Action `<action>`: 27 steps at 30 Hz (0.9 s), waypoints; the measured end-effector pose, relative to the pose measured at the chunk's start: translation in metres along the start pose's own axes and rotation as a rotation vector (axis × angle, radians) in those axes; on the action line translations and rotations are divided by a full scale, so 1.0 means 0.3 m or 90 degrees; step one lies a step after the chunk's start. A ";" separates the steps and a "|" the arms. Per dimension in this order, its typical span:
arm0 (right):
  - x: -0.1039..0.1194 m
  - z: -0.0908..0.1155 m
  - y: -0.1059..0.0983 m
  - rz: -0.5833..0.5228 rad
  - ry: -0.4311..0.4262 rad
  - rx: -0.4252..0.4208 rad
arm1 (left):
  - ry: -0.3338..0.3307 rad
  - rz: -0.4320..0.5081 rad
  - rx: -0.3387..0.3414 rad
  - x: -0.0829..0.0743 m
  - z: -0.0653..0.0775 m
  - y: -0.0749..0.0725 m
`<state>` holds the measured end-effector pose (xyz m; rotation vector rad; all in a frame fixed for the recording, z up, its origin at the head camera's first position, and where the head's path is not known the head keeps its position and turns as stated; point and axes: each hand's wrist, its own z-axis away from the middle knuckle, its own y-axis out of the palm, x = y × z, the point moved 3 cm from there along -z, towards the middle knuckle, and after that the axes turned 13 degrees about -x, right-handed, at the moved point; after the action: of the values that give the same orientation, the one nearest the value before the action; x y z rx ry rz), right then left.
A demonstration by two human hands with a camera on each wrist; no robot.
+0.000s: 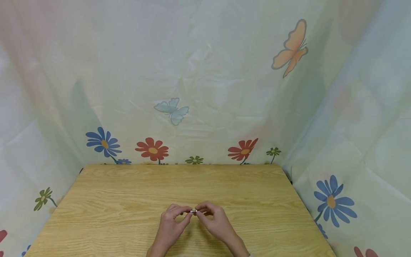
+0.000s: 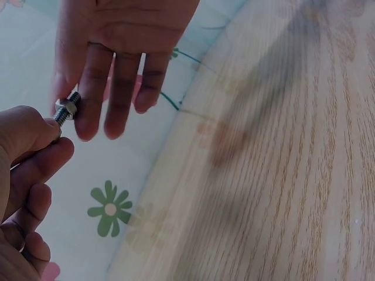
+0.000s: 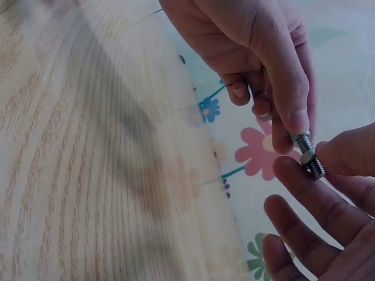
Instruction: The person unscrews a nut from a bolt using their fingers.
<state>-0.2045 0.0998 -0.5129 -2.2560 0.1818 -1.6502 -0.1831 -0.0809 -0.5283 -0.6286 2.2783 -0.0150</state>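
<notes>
A small silver bolt is held between both hands above the wooden table. My left hand pinches one end between thumb and forefinger, which hide that end. Partway along the threaded shank sits a hex nut, and bare thread sticks out past it. From the other side, the thumb and forefinger of my right hand grip the nut. The right hand's other fingers are spread loosely, while those of the left hand curl inward.
The wood-grained tabletop stretches out under and beyond both hands. A pale curtain printed with flowers and butterflies hangs behind the table's far edge and along both sides.
</notes>
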 end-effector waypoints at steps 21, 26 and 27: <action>-0.018 -0.014 0.006 0.037 0.035 -0.046 | -0.005 0.007 0.008 0.001 -0.007 -0.010; -0.034 -0.014 0.018 0.030 0.044 -0.011 | 0.002 0.010 0.003 0.002 -0.007 -0.011; -0.035 -0.014 0.020 0.024 0.042 -0.005 | 0.005 0.012 0.003 0.001 -0.007 -0.011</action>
<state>-0.2112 0.0965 -0.5233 -2.1930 0.2456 -1.7080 -0.1833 -0.0844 -0.5264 -0.6053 2.2917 -0.0127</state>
